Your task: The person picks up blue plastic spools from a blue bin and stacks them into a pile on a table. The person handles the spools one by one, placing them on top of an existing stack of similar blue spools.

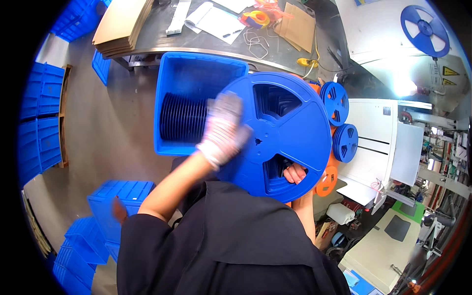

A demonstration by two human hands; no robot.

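Note:
A stack of large blue plastic reels (297, 128) is upright in front of my chest, its front face toward me. Through the lower window of the reels come the curled fingers of my right hand (295, 173), bare and closed on the reels' inner rim. My left hand (223, 129), in a pale glove with grey fingers, is at the reels' left edge, blurred, fingers stretched out and thumb apart. Whether it touches the reels I cannot tell. Behind it, a blue crate (164, 73) holds a row of dark discs (182, 117) standing on edge.
Beyond the crate is a metal workbench (157, 46) with papers, tape and cardboard (120, 24). Smaller blue reels (336, 102) and an orange reel (326, 181) are at the right, before a white machine (368, 123). Blue crates (39, 132) stand stacked at the left.

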